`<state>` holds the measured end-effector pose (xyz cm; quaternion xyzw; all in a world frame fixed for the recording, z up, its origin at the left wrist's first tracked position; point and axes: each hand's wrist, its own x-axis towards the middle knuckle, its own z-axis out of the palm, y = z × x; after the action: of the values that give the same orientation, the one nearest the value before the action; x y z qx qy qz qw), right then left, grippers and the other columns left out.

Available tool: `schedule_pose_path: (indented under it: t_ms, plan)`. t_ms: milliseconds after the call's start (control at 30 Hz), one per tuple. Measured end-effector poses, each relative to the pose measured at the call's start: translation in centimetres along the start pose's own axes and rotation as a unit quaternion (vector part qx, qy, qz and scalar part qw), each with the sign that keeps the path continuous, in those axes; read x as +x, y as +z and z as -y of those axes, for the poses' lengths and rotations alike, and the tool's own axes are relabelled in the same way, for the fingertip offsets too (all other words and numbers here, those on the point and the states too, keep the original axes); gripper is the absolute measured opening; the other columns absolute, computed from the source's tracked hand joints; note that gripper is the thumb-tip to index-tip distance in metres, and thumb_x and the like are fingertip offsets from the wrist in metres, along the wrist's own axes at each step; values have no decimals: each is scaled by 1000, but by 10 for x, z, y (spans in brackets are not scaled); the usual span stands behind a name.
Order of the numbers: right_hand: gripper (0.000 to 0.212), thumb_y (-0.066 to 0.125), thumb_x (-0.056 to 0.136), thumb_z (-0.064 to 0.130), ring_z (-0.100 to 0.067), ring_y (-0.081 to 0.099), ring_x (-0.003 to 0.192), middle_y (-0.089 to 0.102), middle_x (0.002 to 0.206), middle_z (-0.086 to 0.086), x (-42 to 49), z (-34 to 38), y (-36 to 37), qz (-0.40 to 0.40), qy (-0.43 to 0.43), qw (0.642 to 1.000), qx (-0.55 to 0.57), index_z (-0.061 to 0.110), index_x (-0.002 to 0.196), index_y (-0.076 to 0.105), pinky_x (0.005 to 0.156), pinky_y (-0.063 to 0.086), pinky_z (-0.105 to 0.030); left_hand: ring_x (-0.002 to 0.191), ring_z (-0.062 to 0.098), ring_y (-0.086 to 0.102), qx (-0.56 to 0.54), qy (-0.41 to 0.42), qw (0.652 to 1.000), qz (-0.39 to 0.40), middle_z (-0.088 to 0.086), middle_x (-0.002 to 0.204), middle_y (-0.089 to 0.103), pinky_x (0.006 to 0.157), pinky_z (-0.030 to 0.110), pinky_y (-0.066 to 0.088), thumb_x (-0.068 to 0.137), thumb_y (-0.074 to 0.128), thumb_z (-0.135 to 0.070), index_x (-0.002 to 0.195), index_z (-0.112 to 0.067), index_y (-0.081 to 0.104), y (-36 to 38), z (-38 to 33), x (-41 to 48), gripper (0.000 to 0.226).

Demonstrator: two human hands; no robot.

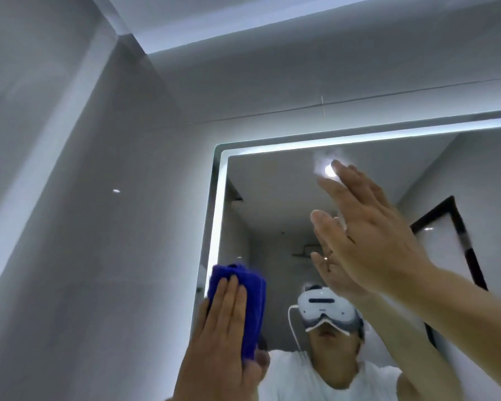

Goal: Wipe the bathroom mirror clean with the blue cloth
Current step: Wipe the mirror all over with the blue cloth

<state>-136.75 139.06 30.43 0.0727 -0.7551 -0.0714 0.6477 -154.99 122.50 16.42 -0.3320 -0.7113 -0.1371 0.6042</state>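
Observation:
The bathroom mirror [275, 204] hangs on the wall with a lit white strip around its edge. My left hand [223, 340] presses a folded blue cloth [253, 302] flat against the glass near the mirror's left edge, fingers straight on top of it. My right hand [370, 230] lies open, with its palm on the glass, higher up and to the right, and its reflection meets it there. The glass reflects a person in a white headset and white top.
Grey tiled wall [99, 227] fills the left side and the space above the mirror. A ceiling recess [214, 33] with a light band runs across the top. A dark-framed doorway [446, 224] shows in the reflection at right.

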Motion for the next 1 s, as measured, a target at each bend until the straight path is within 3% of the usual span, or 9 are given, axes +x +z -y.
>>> schedule_pose_path:
  t_ms: [100,167,300,433,567,667,733,867,1000]
  plan:
    - [72,8,89,62,-5,-7,147,4,162,10,-3,7,10,8,-11,1000,-15,29,152,20,114,3,-30,140,31,35,58,34,998,4,11,157,30,114,42,18,106,14,-41,151,1,18,13,-1,-27,61]
    - [73,6,89,62,-4,-9,146,2,162,10,-3,7,15,12,-14,999,-28,29,152,18,113,-1,-28,142,31,27,20,12,1000,5,5,160,24,119,43,18,100,22,-46,149,-6,24,11,3,-6,63]
    - [71,7,89,62,-3,-7,146,3,161,12,-2,10,22,2,5,1000,-12,31,151,20,114,0,-27,150,14,-10,-49,-69,996,-22,-7,164,-12,120,34,-3,80,32,-51,153,-25,-16,-18,33,100,92]
    - [69,11,90,61,-4,-5,146,5,161,11,6,15,24,-9,-4,1000,-11,31,151,22,114,3,-29,151,19,-3,-52,-108,993,7,5,165,-3,122,40,6,82,34,-48,156,-11,-1,-56,77,218,90]
    - [64,18,92,60,-5,-4,147,5,161,11,25,20,21,-24,-16,999,-18,32,150,23,112,6,-31,122,33,47,-202,-213,955,42,15,140,47,109,45,35,70,40,-38,132,-15,46,-94,122,275,67]
    - [58,25,97,56,-5,-5,146,4,161,12,42,30,23,-23,-28,999,-19,33,150,22,112,3,-30,149,22,13,-117,-75,990,16,-3,163,17,119,46,7,73,25,-47,152,-25,28,-68,80,262,83]
    - [54,31,99,51,-2,-5,145,3,161,13,48,43,30,-22,-25,999,-3,34,150,24,109,-1,-25,151,16,2,-54,29,997,-52,-12,163,11,120,48,3,82,19,-50,154,-28,24,-43,49,246,75]
    - [50,34,99,46,-4,-1,144,8,161,10,40,55,34,-3,-49,999,3,33,147,28,107,2,-24,142,32,26,-130,-37,986,-100,5,161,19,116,50,26,88,43,-44,154,-25,12,-48,53,251,75]
    - [53,30,99,51,-7,-1,146,8,161,9,37,43,22,4,-43,998,-37,33,149,25,109,2,-27,151,28,-1,1,-55,997,-62,12,164,-2,121,41,3,95,35,-44,155,-5,8,-47,58,262,77]
